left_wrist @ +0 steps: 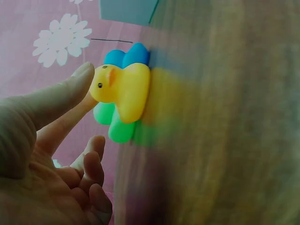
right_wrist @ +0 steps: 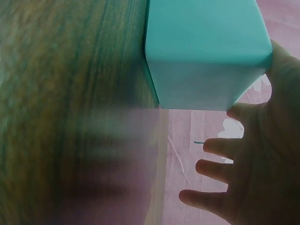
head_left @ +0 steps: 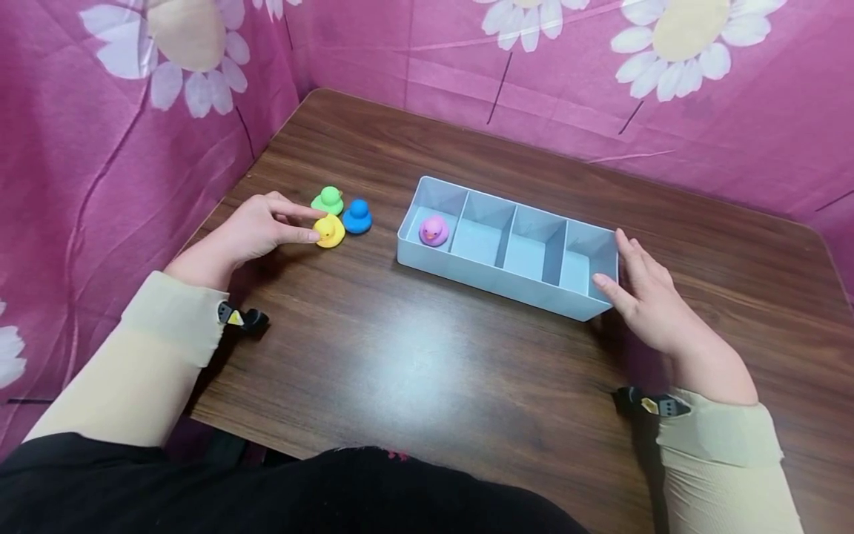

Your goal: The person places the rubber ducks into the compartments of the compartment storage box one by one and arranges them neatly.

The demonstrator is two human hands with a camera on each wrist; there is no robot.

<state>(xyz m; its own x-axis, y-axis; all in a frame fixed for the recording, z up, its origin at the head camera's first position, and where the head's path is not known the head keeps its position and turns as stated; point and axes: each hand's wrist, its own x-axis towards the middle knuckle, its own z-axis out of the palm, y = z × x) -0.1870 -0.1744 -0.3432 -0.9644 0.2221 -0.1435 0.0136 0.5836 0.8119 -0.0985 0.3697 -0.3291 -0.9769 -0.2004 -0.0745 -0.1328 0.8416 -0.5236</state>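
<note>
My left hand [head_left: 263, 226] has its thumb and index finger at the head of a yellow rubber duck [head_left: 330, 231], pinching it, while the other fingers are loosely bent. Close behind it on the table sit a green duck [head_left: 328, 201] and a blue duck [head_left: 358, 216]; the left wrist view shows the yellow duck [left_wrist: 126, 89] partly hiding both. At the right end of a grey-blue divided box [head_left: 494, 278], my right hand [head_left: 650, 297] holds the rim, thumb over the edge and index finger at the far corner. A pink-purple duck [head_left: 434, 231] sits in the leftmost compartment.
The box stands on a brown wood-grain table [head_left: 414, 371] and has several compartments in a row. Pink flowered cloth [head_left: 427, 59] hangs behind the table and along its left side. The table's front edge runs close to the person's black top [head_left: 300, 489].
</note>
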